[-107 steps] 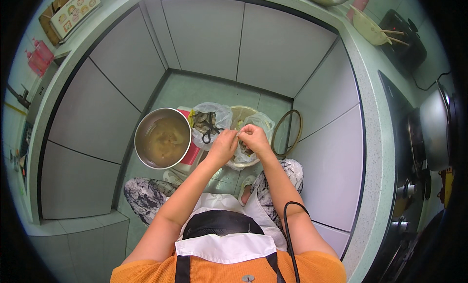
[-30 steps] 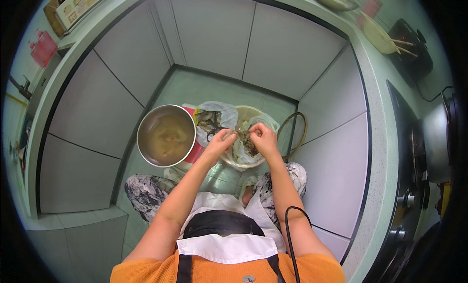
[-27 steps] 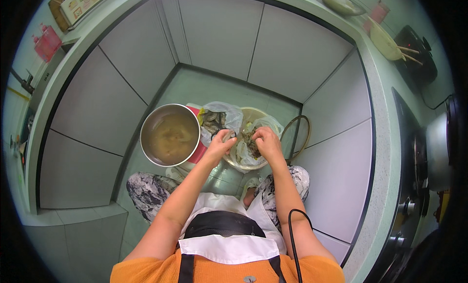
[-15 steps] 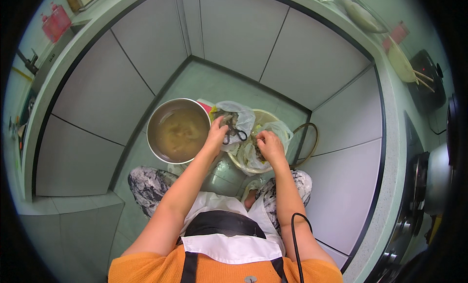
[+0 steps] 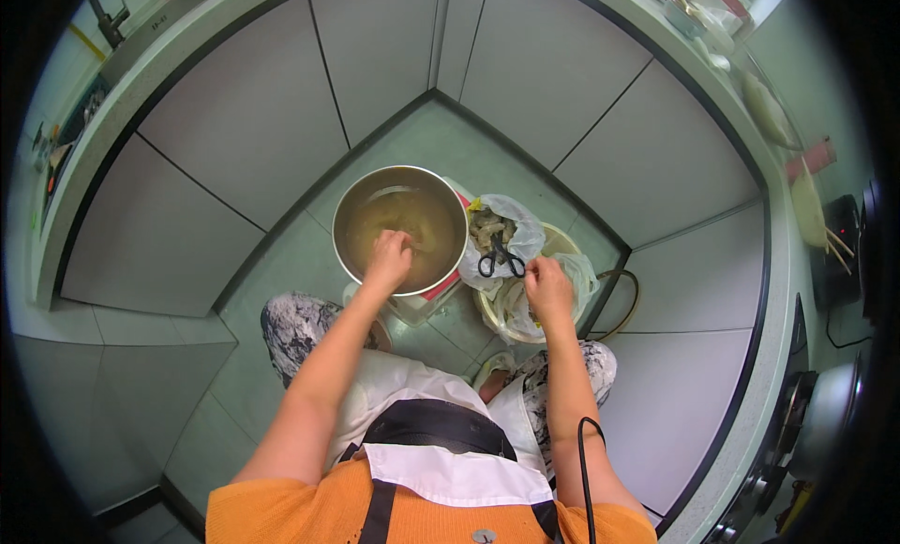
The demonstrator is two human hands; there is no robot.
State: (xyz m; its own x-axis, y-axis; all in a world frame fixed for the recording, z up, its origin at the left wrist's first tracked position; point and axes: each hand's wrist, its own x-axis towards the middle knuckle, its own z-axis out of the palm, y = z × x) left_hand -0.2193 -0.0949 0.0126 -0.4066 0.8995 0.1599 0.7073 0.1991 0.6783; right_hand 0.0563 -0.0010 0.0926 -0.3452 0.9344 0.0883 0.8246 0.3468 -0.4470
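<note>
My left hand (image 5: pixel 389 260) hangs over a round metal pot (image 5: pixel 341 205) of cloudy brownish water, with pale lumps showing below the surface. Its fingers are bent together at the water, and I cannot make out what they hold. A plastic bag (image 5: pixel 531 227) of greyish shrimp (image 5: pixel 489 229) sits to the right of the pot. Black-handled scissors (image 5: pixel 502 259) lie on this bag, their blades among the shrimp. Just right of the handles, my right hand (image 5: pixel 550 288) is pinched above a pale basin (image 5: pixel 484 310) lined with a clear bag; whatever lies between its fingertips is hidden.
Grey cabinet panels (image 5: pixel 553 75) meet in a corner beyond the pot. A hose (image 5: pixel 630 305) curves beside the basin on the right. My knees flank the tiled floor (image 5: pixel 427 342). Higher up runs a countertop (image 5: pixel 780 263) with a stove and a silver pot (image 5: pixel 825 422).
My left hand has gone from the shrimp bag leftward to over the pot's water. My right hand stays by the basin. The whole view has turned, shifting everything in the picture.
</note>
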